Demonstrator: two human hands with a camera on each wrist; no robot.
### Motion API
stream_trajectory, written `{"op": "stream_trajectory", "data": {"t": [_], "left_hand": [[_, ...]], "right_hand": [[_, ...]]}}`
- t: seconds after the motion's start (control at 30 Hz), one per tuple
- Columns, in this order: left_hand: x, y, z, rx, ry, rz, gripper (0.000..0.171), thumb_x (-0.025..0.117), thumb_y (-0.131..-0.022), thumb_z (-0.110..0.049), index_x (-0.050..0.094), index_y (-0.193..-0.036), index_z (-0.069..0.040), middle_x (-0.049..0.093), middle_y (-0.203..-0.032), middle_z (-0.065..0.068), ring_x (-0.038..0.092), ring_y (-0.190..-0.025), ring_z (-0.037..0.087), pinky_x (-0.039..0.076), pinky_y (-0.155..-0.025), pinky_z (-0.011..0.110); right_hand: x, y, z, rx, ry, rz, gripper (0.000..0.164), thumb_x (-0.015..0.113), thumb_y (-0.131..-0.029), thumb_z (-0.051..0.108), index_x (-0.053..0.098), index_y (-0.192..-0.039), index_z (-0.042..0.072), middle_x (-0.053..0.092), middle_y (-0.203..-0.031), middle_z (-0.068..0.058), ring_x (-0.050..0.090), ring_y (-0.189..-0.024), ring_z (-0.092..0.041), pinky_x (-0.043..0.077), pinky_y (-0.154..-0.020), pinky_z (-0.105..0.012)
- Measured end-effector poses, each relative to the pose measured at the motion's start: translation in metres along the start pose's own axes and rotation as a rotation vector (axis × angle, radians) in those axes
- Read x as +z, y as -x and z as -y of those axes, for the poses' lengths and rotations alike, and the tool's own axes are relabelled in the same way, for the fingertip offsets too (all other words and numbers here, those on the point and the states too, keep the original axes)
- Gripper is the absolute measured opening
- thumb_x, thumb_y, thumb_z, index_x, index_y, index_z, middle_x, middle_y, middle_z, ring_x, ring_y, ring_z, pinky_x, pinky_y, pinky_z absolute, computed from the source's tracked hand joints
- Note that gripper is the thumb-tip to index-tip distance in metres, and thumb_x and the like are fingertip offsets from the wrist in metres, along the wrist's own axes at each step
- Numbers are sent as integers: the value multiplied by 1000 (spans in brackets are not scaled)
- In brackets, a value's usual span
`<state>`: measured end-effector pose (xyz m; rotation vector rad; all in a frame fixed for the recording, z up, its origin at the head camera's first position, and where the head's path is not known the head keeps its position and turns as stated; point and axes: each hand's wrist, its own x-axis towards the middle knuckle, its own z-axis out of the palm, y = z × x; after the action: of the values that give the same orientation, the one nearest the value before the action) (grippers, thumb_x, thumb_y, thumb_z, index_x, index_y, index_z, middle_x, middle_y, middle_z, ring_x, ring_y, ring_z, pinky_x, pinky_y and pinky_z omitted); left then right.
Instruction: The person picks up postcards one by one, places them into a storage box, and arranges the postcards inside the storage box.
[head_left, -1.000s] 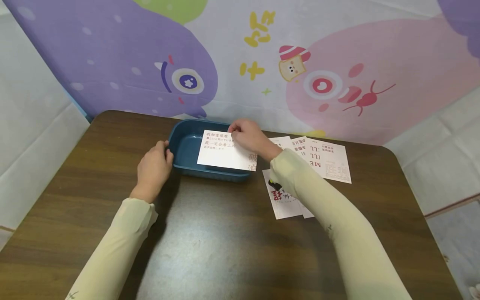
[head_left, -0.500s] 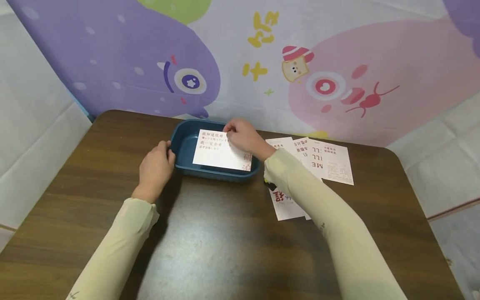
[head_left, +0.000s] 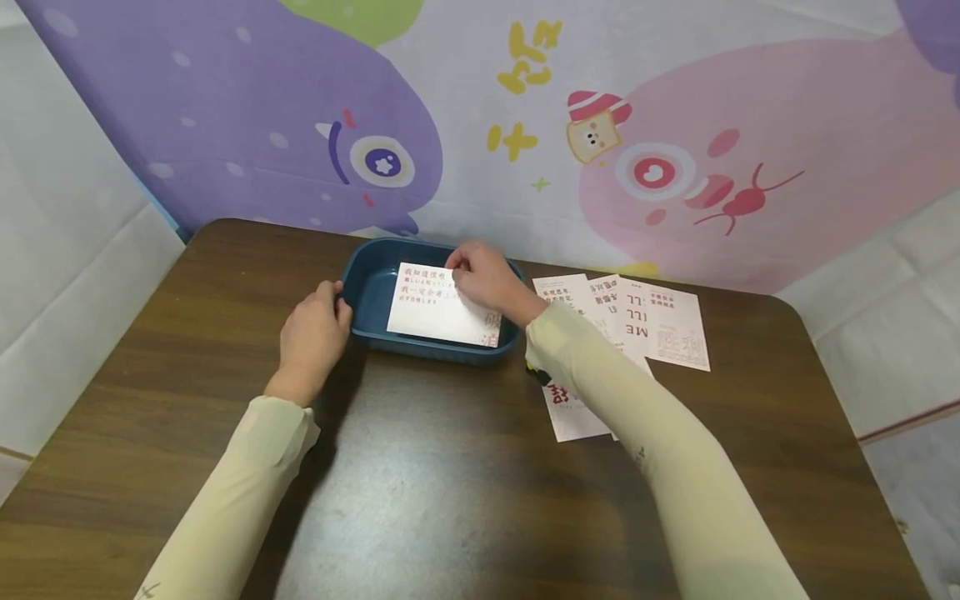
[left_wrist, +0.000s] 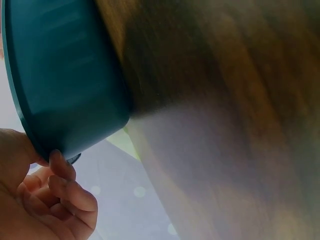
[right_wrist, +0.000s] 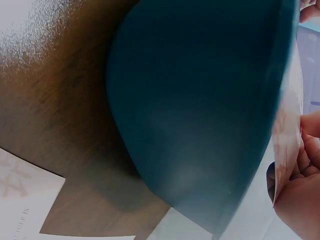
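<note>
A blue-green plastic basin (head_left: 367, 304) stands near the back edge of the table. My left hand (head_left: 311, 337) pinches its left rim; in the left wrist view the thumb and fingers of that left hand (left_wrist: 55, 195) close over the rim. Over the basin's opening, my right hand (head_left: 487, 279) pinches the top edge of a white card (head_left: 431, 312) printed with red writing. In the right wrist view the card (right_wrist: 286, 135) shows at the rim, beside the right hand (right_wrist: 302, 195). Whether the card touches the basin's floor cannot be told.
Several printed cards (head_left: 675, 325) lie overlapping on the table to the right, partly behind the right sleeve (head_left: 630, 417). A cartoon-printed cloth (head_left: 495, 192) hangs behind the brown table (head_left: 420, 467). A black band (head_left: 537, 373) shows at the right cuff.
My right hand has moved left with the card, then lowered it slightly, so it lies more within the basin's outline. The left hand stays at the rim.
</note>
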<state>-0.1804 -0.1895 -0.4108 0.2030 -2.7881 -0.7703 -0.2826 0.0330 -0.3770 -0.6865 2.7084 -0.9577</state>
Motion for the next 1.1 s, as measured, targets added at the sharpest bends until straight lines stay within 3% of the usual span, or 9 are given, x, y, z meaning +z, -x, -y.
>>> {"op": "stream_trajectory", "data": {"t": [0.17, 0.9, 1.1], "left_hand": [[1, 1, 1, 6, 6, -13, 34, 43, -94, -11, 57, -115, 11, 67, -108, 36, 61, -92, 51, 49, -78, 65], [2, 1, 1, -1, 19, -12, 33, 42, -94, -10, 57, -115, 10, 67, -109, 35, 61, -94, 50, 49, -79, 65], [2, 1, 2, 0, 18, -15, 33, 43, -94, -10, 57, -114, 10, 67, -107, 35, 61, -93, 50, 50, -78, 65]], "right_hand": [[6, 1, -4, -10, 11, 2, 27, 45, -92, 9, 66, -106, -2, 60, -102, -18, 49, -88, -25, 45, -82, -41], [21, 4, -11, 19, 45, 83, 28, 46, -93, 12, 64, -111, 0, 56, -95, -13, 48, -83, -23, 42, -74, -35], [21, 4, -12, 13, 117, 121, 30, 53, -92, 14, 65, -115, 0, 59, -99, -15, 50, -87, -23, 44, -77, -36]]}}
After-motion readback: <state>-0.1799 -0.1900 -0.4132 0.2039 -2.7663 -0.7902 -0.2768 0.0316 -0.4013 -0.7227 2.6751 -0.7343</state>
